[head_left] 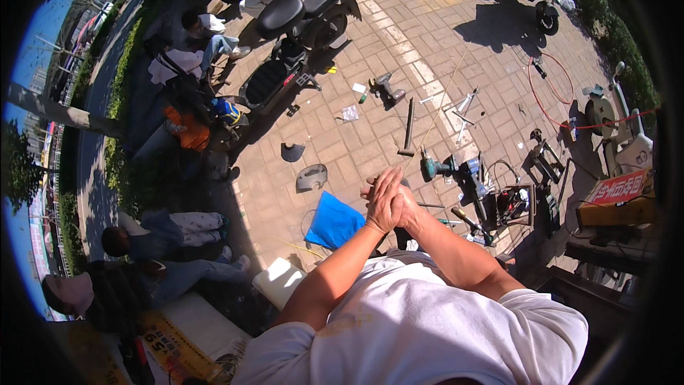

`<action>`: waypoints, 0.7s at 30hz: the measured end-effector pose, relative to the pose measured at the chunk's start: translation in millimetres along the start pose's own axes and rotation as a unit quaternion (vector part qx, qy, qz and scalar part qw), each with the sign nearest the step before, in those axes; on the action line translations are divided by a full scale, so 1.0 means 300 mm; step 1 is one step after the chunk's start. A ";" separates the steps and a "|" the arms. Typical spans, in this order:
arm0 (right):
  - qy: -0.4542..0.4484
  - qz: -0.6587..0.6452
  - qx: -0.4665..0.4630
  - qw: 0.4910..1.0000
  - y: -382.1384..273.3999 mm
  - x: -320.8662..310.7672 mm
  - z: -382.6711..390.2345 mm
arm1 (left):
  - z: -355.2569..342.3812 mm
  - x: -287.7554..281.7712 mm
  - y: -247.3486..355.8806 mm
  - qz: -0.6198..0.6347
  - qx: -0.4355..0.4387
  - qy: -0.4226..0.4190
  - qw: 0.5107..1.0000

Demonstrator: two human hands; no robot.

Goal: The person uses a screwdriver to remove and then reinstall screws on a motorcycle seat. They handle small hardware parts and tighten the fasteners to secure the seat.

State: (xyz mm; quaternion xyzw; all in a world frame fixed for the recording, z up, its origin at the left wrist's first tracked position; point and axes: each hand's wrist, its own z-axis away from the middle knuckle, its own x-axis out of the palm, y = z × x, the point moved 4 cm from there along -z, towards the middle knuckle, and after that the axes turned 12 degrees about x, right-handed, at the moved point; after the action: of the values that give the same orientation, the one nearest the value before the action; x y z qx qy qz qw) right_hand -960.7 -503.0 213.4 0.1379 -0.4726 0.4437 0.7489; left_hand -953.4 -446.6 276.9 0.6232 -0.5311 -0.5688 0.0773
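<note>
In front of my chest, my left hand (385,212) and my right hand (408,212) are pressed together palm to palm. The left fingers lie stretched out, pointing away from me, across the right hand. Some right fingertips stick out at the left side; the rest of that hand is partly hidden. I see no object between them. Below and left of the hands lies a blue sheet or bag (333,221). To their right, a green power drill (434,165) rests on the paving, and a long-handled hammer (408,128) lies just beyond.
A second drill (385,90) and two dark curved covers (292,151) (311,177) lie ahead on the brick paving. A toolbox (514,203) and scattered tools are at right. A black scooter (285,75) stands ahead left; several people sit at left. A red hose (536,100) loops far right.
</note>
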 end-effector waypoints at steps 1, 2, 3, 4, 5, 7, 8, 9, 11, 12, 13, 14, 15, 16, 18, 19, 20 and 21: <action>0.055 -0.110 0.056 0.991 -0.087 0.128 -0.013 | 0.008 -0.062 -0.122 -0.007 -0.061 0.077 0.995; 0.060 0.002 0.063 0.996 -0.194 0.239 0.029 | 0.056 -0.133 -0.265 -0.115 -0.168 -0.032 0.979; 0.068 0.108 0.065 0.990 -0.264 0.297 0.052 | 0.131 -0.229 -0.414 -0.139 -0.307 -0.132 0.932; -0.020 0.148 0.075 0.986 -0.347 0.271 0.028 | 0.238 -0.311 -0.546 -0.161 -0.434 -0.308 0.831; -0.117 0.189 0.093 0.970 -0.405 0.239 0.011 | 0.434 -0.404 -0.690 -0.197 -0.414 -0.357 0.814; -0.038 0.252 0.117 0.960 -0.556 0.100 -0.034 | 0.621 -0.538 -0.737 0.010 -0.537 -0.130 0.834; 0.095 0.312 0.102 0.940 -0.625 -0.020 -0.052 | 0.659 -0.594 -0.696 0.173 -0.672 0.113 0.711; 0.256 0.409 0.070 0.873 -0.679 -0.218 -0.072 | 0.624 -0.622 -0.663 0.065 -0.667 0.112 0.734; 0.448 0.671 0.052 0.589 -0.781 -0.669 0.011 | 0.634 -0.628 -0.658 -0.081 -0.614 0.125 0.775; 0.495 0.620 0.133 0.593 -0.807 -0.791 0.082 | 0.663 -0.644 -0.643 -0.128 -0.578 0.144 0.793; 0.579 0.561 0.187 0.561 -0.824 -0.848 0.145 | 0.688 -0.634 -0.635 -0.138 -0.557 0.124 0.809; 0.576 0.608 0.151 0.525 -0.863 -0.927 0.209 | 0.771 -0.556 -0.724 -0.142 -0.518 0.042 0.843; 0.585 0.595 0.155 0.529 -0.901 -0.915 0.180 | 0.873 -0.520 -0.782 -0.166 -0.476 -0.027 0.863; 0.549 0.577 0.124 0.592 -0.940 -0.888 0.156 | 0.939 -0.481 -0.836 -0.181 -0.425 -0.091 0.882; 0.526 0.510 0.053 0.678 -1.020 -0.825 0.109 | 0.927 -0.516 -0.975 -0.121 -0.477 -0.023 0.870; 0.558 0.440 0.038 0.703 -1.027 -0.791 0.128 | 0.975 -0.529 -1.054 0.107 -0.662 0.152 0.726; 0.578 0.370 0.024 0.728 -1.016 -0.755 0.130 | 0.974 -0.640 -1.144 0.249 -0.689 0.311 0.605; 0.591 0.303 0.007 0.748 -1.030 -0.717 0.118 | 0.976 -0.752 -1.224 0.337 -0.678 0.482 0.439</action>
State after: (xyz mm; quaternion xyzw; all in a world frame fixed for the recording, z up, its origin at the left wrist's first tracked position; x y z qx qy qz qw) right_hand -770.3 -815.6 119.0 -0.2968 0.0504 0.6437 0.7036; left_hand -926.6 26.9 61.3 0.3167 -0.0204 -0.2836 0.9049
